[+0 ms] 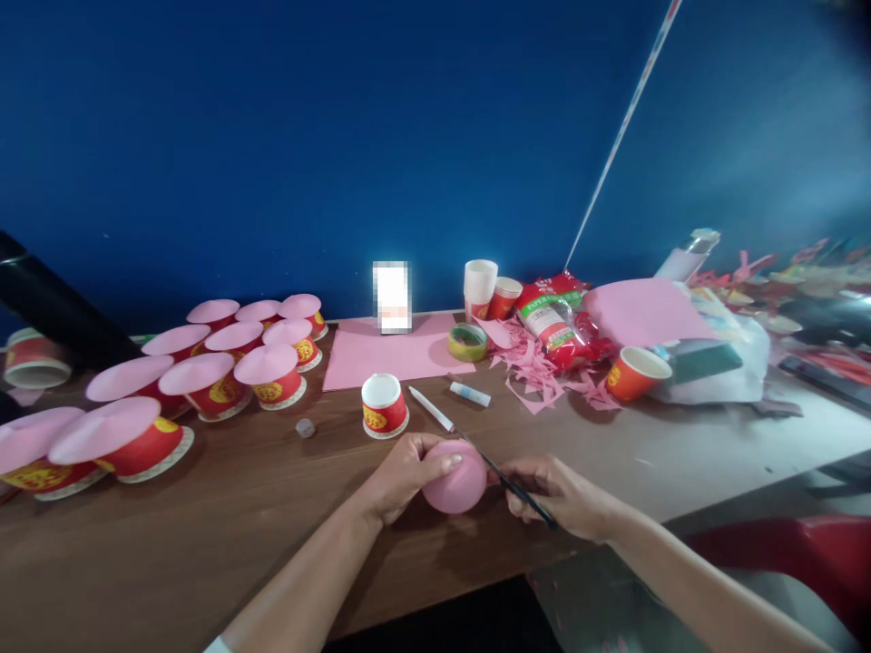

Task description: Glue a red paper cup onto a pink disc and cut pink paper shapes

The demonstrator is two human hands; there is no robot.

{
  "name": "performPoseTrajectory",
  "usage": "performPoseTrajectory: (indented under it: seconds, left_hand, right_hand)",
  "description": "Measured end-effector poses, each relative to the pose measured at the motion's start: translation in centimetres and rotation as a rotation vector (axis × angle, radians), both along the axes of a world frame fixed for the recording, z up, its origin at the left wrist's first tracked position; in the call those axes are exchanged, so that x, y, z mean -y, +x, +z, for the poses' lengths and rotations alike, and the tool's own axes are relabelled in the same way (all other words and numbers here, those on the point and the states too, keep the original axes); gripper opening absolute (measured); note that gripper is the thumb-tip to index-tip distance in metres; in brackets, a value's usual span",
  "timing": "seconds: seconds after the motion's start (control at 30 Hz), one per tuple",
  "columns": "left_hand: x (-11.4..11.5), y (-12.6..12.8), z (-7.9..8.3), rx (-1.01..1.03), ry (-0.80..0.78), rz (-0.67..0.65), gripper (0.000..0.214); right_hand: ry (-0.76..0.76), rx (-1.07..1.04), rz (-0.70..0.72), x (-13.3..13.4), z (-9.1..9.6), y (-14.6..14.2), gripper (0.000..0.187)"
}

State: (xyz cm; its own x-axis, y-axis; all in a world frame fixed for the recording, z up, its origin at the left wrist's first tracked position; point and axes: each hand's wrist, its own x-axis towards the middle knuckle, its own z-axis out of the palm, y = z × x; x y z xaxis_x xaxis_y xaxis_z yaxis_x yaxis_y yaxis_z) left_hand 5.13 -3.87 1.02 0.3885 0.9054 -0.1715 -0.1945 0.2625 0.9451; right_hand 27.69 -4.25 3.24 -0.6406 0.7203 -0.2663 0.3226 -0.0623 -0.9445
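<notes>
My left hand (412, 479) pinches a round piece of pink paper (457, 490), its thumb lying on the paper's face. In my right hand (562, 497) is a pair of scissors (523, 501) with black handles; the blades point away to the upper left and lie along the disc's right edge. How far apart the blades are is hard to see. Just beyond my hands stands a red paper cup (385, 406) upside down, with a pale base. Close to it lie a white pen (431, 409) and a glue stick (469, 394).
Several upside-down red cups with pink cone tops (200, 374) fill the left side. Behind are pink sheets (354, 354), a tape roll (467, 343) and stacked cups (480, 283). Paper scraps (534, 367), a red packet (559, 317) and a tipped cup (636, 374) lie right.
</notes>
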Motion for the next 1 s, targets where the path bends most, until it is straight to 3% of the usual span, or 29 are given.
performPoseTrajectory:
  seconds: [1.0]
  left_hand:
    - [-0.18,-0.06,-0.14,-0.004,0.017,-0.02,0.023]
  right_hand:
    - [-0.005,0.067,-0.007,0.02,-0.27,0.93,0.026]
